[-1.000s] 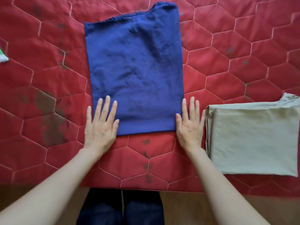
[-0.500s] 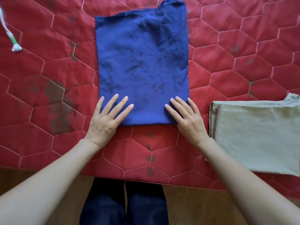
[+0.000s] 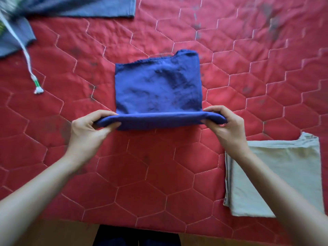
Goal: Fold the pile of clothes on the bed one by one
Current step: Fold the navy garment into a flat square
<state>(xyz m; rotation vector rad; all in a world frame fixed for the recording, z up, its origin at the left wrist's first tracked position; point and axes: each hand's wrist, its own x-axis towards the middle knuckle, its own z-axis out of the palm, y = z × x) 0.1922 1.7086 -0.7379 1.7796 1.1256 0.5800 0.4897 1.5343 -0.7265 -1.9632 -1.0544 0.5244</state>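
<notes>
A dark blue garment (image 3: 158, 89) lies partly folded in the middle of the red quilted bed (image 3: 159, 174). Its near edge is lifted off the quilt and rolled over. My left hand (image 3: 90, 128) pinches the near left corner of that edge between thumb and fingers. My right hand (image 3: 225, 125) pinches the near right corner the same way. The far part of the blue garment still lies flat on the quilt.
A folded pale green garment (image 3: 276, 176) lies at the right, partly under my right forearm. Grey-blue clothing (image 3: 76, 7) lies at the top left, with a white drawstring (image 3: 28, 63) trailing from it. The bed's near edge runs along the bottom.
Both hands went from lying flat on the blue garment's near corners to pinching them. The near edge has been lifted and carried away from me. The view has pulled back.
</notes>
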